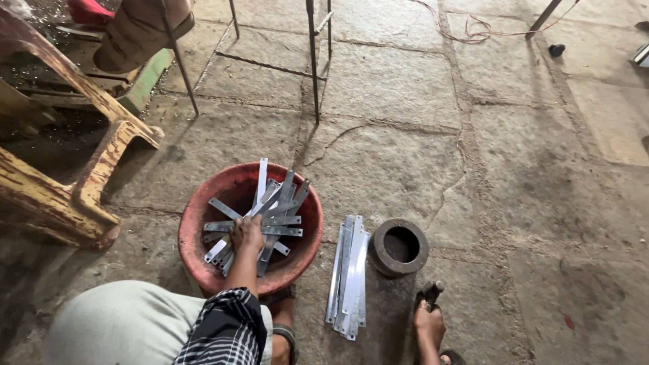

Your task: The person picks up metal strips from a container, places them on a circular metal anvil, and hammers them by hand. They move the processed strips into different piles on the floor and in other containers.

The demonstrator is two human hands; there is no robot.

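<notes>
A red basin [196, 223] on the stone floor holds several flat grey metal strips [284, 203], piled crosswise. My left hand [247, 233] reaches into the basin with its fingers closed over some of the strips. To the right of the basin, a neat stack of similar strips [348, 270] lies lengthwise on the floor. Beside that stack sits a dark metal ring [400, 247]. My right hand [429, 323] is low on the floor just below the ring, gripped around a short dark tool [433, 290] that points up toward it.
A worn yellow-brown wooden bench [81, 196] stands at the left, and thin metal legs [314, 61] rise behind the basin. My knee in pale cloth [115, 328] and a checkered cloth [226, 331] fill the lower left. The floor is cracked stone, with red wire [483, 30] at the far top.
</notes>
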